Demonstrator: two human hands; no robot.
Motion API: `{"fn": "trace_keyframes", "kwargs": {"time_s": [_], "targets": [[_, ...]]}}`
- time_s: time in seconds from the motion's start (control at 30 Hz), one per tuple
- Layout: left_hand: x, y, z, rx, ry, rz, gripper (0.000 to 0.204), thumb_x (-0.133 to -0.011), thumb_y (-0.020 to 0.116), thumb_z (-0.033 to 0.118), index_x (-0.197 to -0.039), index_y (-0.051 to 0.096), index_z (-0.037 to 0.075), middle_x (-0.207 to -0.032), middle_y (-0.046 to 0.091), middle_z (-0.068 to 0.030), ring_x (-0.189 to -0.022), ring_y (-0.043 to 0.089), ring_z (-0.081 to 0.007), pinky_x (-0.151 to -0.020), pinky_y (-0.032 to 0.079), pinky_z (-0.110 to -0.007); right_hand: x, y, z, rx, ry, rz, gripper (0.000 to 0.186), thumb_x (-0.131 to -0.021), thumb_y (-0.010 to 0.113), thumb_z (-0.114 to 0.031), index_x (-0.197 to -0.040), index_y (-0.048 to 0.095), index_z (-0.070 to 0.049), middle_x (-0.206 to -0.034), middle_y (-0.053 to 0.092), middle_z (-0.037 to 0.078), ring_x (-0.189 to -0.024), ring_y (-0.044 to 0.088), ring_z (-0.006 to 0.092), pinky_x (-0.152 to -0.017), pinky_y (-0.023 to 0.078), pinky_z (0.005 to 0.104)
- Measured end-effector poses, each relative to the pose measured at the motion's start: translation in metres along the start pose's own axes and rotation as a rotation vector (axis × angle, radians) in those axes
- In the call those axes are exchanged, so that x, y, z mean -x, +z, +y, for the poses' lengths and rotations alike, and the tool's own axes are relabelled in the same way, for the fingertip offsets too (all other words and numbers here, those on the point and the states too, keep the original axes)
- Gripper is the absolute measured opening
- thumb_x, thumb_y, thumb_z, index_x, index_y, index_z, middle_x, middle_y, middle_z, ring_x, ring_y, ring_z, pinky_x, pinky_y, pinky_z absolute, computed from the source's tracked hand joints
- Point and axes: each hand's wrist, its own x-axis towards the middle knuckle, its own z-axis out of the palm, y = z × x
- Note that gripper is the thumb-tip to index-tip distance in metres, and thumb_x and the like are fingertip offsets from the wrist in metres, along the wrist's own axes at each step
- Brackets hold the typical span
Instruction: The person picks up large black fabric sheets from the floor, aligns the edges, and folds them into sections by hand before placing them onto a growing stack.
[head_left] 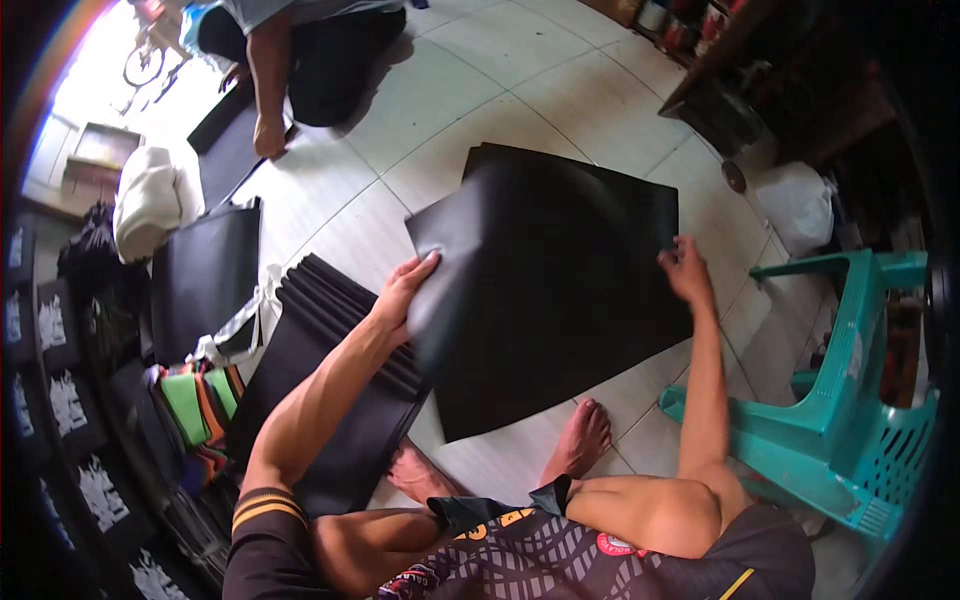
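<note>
A large black sheet, flat and smooth like synthetic leather or fabric, spreads in front of me above the floor tiles. Its left side is lifted, bent and blurred where my left hand grips it, thumb on top. My right hand is at the right edge with fingers curled together, pinching the sheet there. A second black edge shows behind the far side, so more than one layer seems to lie here. Beside my left forearm lies a fanned pile of black sheets, partly hidden by that arm.
A green plastic stool lies tipped on the right, near a white plastic bag. Far left, another person kneels over a black piece. More black panels, a cream roll and colourful folded pieces line the left.
</note>
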Motion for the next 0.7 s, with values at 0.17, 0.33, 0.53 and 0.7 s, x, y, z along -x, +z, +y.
{"fn": "trace_keyframes", "kwargs": {"time_s": [0.17, 0.33, 0.53, 0.7], "targets": [[-0.01, 0.056, -0.013, -0.548, 0.242, 0.142, 0.044, -0.092, 0.081, 0.031, -0.115, 0.068, -0.004, -0.099, 0.075, -0.0096, -0.084, 0.072, -0.0151, -0.075, 0.058, -0.028, 0.076, 0.027, -0.176, -0.676, -0.114, -0.277, 0.061, -0.09, 0.081, -0.04, -0.133, 0.059, -0.003, -0.123, 0.068, 0.018, -0.099, 0.071, 0.0227, -0.085, 0.058, 0.0361], [-0.051, 0.081, -0.016, -0.691, 0.338, 0.317, 0.07, -0.083, 0.086, 0.048, -0.11, 0.065, -0.013, -0.1, 0.072, -0.0167, -0.094, 0.069, -0.0218, -0.074, 0.057, -0.03, 0.105, 0.02, -0.257, -0.655, -0.128, -0.531, 0.085, -0.081, 0.089, -0.035, -0.145, 0.048, 0.004, -0.13, 0.062, 0.021, -0.115, 0.064, 0.0242, -0.092, 0.056, 0.0335], [-0.028, -0.001, 0.078, -0.484, 0.269, 0.254, 0.07, -0.083, 0.088, 0.042, -0.122, 0.061, -0.009, -0.105, 0.073, -0.0169, -0.089, 0.074, -0.024, -0.082, 0.062, -0.038, -0.009, -0.062, -0.106, -1.112, 0.058, -0.253, 0.028, -0.093, 0.073, -0.008, -0.119, 0.067, -0.002, -0.114, 0.073, 0.007, -0.103, 0.068, 0.0169, -0.097, 0.052, 0.0316], [-0.045, -0.158, 0.145, -1.188, 0.435, 0.769, 0.075, -0.083, 0.084, 0.052, -0.128, 0.06, -0.004, -0.12, 0.067, -0.0243, -0.107, 0.067, -0.0294, -0.092, 0.054, -0.04, -0.046, -0.077, 0.007, -0.088, 0.208, 0.388, 0.051, -0.092, 0.075, -0.031, -0.13, 0.059, -0.002, -0.13, 0.065, 0.019, -0.118, 0.062, 0.0341, -0.102, 0.048, 0.045]]}}
